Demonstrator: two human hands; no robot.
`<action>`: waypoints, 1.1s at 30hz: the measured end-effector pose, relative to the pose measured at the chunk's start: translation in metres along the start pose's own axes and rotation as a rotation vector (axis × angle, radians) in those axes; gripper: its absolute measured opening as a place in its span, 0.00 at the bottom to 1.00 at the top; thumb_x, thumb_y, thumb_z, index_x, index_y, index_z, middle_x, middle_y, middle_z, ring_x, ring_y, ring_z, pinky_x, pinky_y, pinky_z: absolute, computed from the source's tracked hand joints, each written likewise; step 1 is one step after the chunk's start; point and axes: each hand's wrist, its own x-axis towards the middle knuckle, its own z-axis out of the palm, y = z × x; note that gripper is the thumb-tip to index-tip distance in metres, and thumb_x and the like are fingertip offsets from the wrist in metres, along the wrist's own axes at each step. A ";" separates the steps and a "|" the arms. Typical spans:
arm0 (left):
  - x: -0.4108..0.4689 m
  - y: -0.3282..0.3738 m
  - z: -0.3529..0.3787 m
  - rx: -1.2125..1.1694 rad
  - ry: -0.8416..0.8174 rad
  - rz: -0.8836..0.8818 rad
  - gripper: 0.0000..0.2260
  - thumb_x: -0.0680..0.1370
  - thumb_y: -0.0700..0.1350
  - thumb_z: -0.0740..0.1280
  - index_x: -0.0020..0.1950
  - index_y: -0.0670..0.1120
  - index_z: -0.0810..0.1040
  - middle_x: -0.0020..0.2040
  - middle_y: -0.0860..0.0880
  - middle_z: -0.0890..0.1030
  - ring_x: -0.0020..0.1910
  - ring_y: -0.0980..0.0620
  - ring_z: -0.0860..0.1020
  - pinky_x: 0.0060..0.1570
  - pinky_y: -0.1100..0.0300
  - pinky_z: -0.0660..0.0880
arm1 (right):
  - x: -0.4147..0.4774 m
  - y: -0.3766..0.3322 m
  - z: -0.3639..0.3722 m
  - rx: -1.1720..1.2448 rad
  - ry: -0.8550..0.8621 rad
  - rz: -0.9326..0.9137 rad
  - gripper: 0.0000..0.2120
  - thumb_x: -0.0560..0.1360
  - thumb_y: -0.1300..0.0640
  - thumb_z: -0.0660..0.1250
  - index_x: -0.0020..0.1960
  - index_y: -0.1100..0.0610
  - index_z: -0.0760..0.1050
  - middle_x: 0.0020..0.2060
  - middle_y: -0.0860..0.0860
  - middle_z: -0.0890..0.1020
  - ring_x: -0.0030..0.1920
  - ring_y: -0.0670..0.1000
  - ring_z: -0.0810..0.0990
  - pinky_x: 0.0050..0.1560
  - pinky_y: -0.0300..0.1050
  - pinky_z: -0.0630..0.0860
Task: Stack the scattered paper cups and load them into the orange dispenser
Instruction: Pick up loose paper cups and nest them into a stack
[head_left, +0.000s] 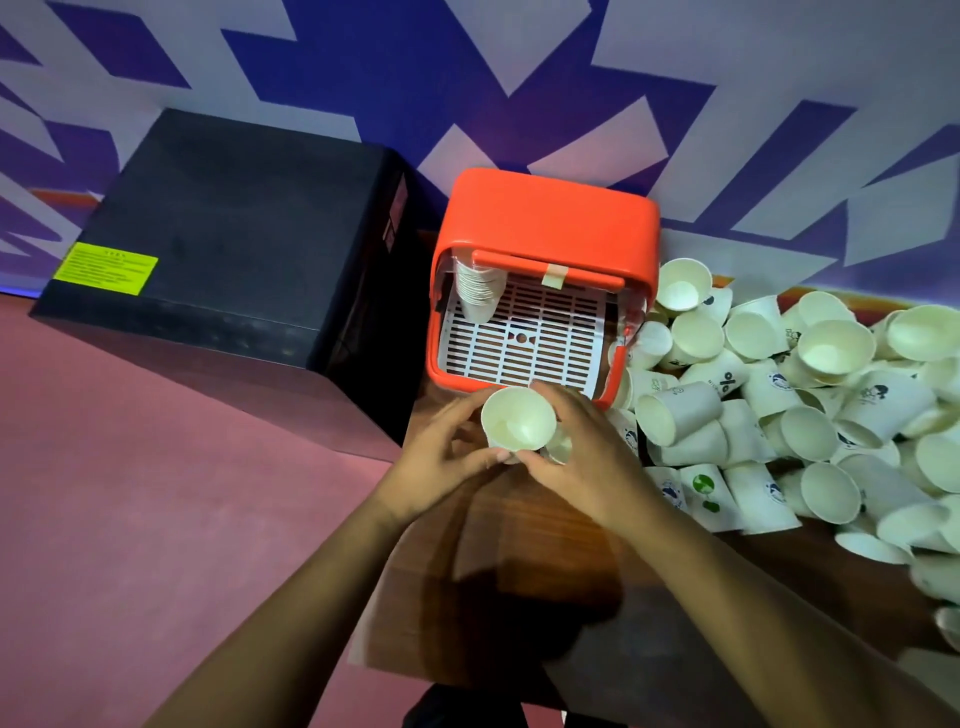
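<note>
The orange dispenser (550, 223) stands on the wooden table (519, 571) against the wall, its white slotted grille facing me. A stack of paper cups (477, 288) hangs in its left slot. Just in front of it I hold a white paper cup (517, 418), mouth towards me. My left hand (447, 457) grips the cup from the left and my right hand (587, 457) grips it from the right, with a second cup (558, 448) partly hidden under my right fingers. A big pile of scattered paper cups (789, 395) lies to the right.
A large black box (228, 249) with a yellow label stands left of the dispenser on the pink floor. The blue and white patterned wall (467, 78) runs behind everything. The table's left edge lies under my left forearm.
</note>
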 end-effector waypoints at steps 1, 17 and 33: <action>0.005 0.008 0.002 0.001 -0.004 0.013 0.30 0.75 0.46 0.76 0.75 0.53 0.70 0.71 0.54 0.75 0.68 0.52 0.75 0.63 0.58 0.75 | -0.004 0.003 -0.007 0.052 0.040 0.022 0.34 0.71 0.50 0.74 0.73 0.49 0.64 0.68 0.43 0.70 0.67 0.41 0.67 0.65 0.30 0.62; 0.032 -0.006 0.051 -0.035 -0.181 -0.149 0.27 0.78 0.44 0.72 0.76 0.49 0.69 0.73 0.56 0.74 0.73 0.61 0.69 0.75 0.52 0.66 | -0.027 0.063 0.004 0.229 0.131 0.179 0.29 0.72 0.52 0.73 0.70 0.43 0.66 0.66 0.42 0.74 0.67 0.46 0.73 0.64 0.51 0.75; -0.013 -0.045 0.090 0.009 -0.282 -0.239 0.36 0.73 0.49 0.78 0.77 0.56 0.66 0.74 0.55 0.71 0.75 0.54 0.68 0.75 0.47 0.66 | -0.074 0.085 0.033 0.162 -0.066 0.265 0.36 0.72 0.54 0.74 0.76 0.49 0.61 0.74 0.48 0.67 0.73 0.49 0.67 0.70 0.51 0.69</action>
